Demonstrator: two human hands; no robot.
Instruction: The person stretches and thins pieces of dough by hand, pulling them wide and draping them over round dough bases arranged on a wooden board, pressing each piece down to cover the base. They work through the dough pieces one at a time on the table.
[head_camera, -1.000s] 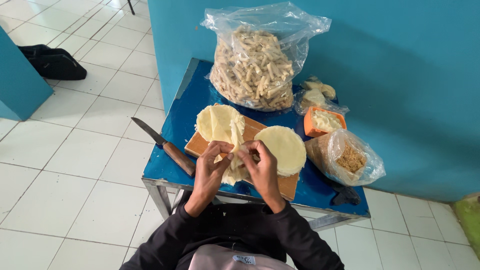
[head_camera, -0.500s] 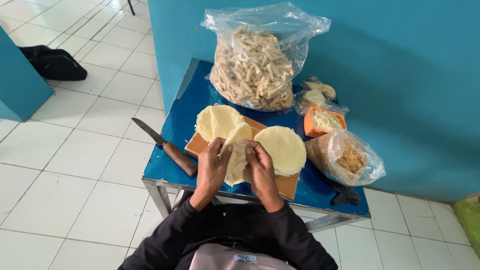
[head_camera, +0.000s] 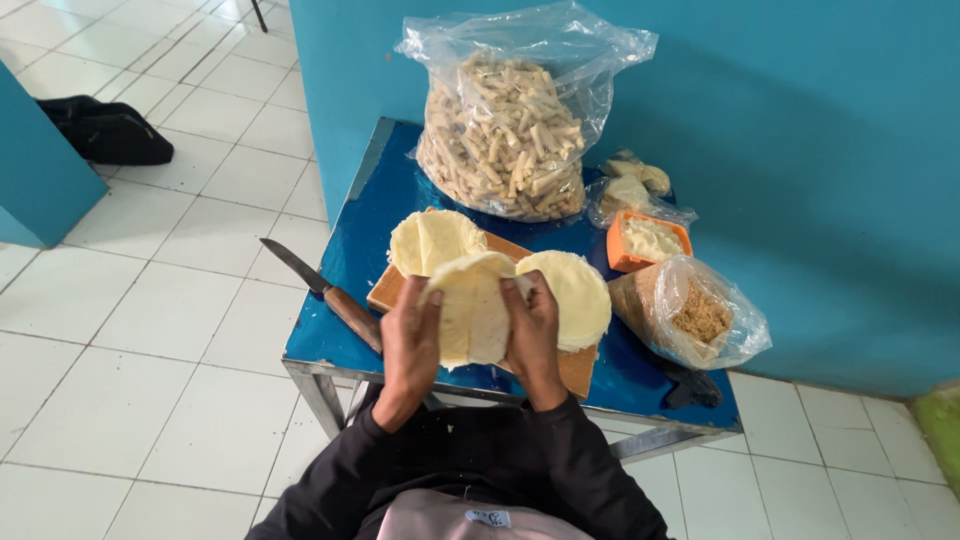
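Note:
My left hand and my right hand hold one thin, pale yellow round wrapper sheet between them, lifted above the near edge of a wooden cutting board. The sheet hangs upright, gripped at both sides. On the board lie two stacks of the same sheets, one at the left and one at the right.
The board sits on a small blue metal table. A knife lies at its left edge. Behind stand a large clear bag of rolled sticks, an orange tub of filling and a bag of crumbs. A blue wall rises behind; a black bag lies on the tiled floor.
Both hands have risen from the board, peeling one sheet off and lifting it up toward me, where it now hangs spread between them.

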